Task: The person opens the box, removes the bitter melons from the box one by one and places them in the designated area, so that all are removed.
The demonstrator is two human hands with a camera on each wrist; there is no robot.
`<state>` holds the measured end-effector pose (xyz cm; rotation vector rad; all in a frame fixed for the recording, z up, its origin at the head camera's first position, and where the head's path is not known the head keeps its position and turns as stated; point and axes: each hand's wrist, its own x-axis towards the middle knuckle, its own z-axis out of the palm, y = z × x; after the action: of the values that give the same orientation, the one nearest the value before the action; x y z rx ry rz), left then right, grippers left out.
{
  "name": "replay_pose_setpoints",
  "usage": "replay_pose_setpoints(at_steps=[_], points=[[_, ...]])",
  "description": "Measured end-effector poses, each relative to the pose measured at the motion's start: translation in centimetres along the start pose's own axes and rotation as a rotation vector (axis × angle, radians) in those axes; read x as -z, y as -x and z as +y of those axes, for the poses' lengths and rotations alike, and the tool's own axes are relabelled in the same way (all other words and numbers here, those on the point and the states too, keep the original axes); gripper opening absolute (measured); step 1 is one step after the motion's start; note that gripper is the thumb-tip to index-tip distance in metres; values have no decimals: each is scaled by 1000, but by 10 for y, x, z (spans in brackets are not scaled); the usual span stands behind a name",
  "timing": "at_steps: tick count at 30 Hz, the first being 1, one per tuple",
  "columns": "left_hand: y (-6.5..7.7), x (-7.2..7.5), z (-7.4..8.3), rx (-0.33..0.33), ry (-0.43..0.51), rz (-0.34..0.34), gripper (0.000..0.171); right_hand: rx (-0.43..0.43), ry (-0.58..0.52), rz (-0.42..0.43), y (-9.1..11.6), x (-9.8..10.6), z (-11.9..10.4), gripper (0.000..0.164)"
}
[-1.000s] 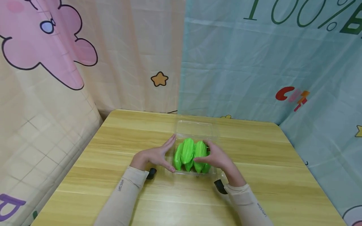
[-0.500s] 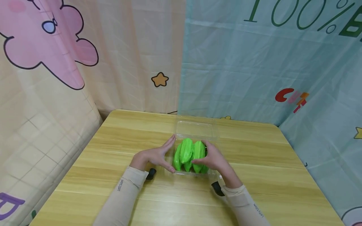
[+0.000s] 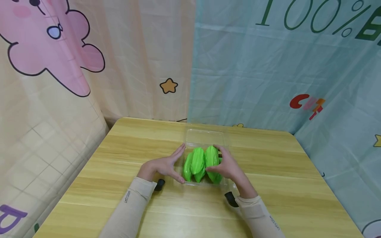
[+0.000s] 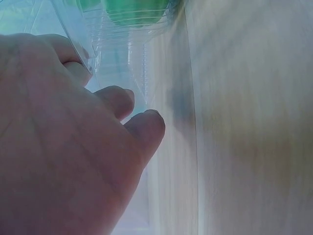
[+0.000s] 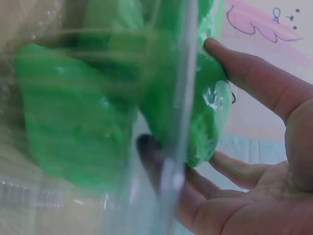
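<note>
A clear plastic clamshell box (image 3: 190, 184) stands on the table with its lid folded back. Several bright green, ridged star fruit (image 3: 197, 160) lie in it side by side. My left hand (image 3: 163, 165) spreads along the box's left side, thumb at the near corner and index finger at the far corner. In the left wrist view, its fingers touch the clear wall. My right hand (image 3: 228, 165) holds a star fruit (image 3: 212, 158) on the box's right side between thumb and fingers. The right wrist view shows this fruit (image 5: 215, 105) partly behind the clear wall.
The open lid (image 3: 205, 136) reaches toward the back edge of the wooden table (image 3: 134, 138). Printed curtains (image 3: 238, 72) hang right behind the table. A black wrist mount (image 3: 231, 199) sits at the right wrist, another (image 3: 159, 184) at the left.
My right hand moves slightly left with the star fruit, then back right and farther from me. The gap to its neighbour widens. My left hand stays at the box.
</note>
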<state>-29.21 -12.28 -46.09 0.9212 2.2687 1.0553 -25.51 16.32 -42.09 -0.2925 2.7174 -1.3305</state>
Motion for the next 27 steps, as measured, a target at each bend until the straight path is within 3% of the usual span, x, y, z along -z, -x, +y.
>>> replay_pose_setpoints(at_steps=[7, 19, 27], points=[[0, 0, -1, -4, 5, 3, 142, -2, -155, 13, -1, 16, 5, 98], [-1, 0, -4, -4, -26, 20, 142, -42, -236, 20, -2, 48, 18, 95], [1, 1, -5, -5, -30, 24, 141, -49, -233, 31, -1, 66, 29, 93]])
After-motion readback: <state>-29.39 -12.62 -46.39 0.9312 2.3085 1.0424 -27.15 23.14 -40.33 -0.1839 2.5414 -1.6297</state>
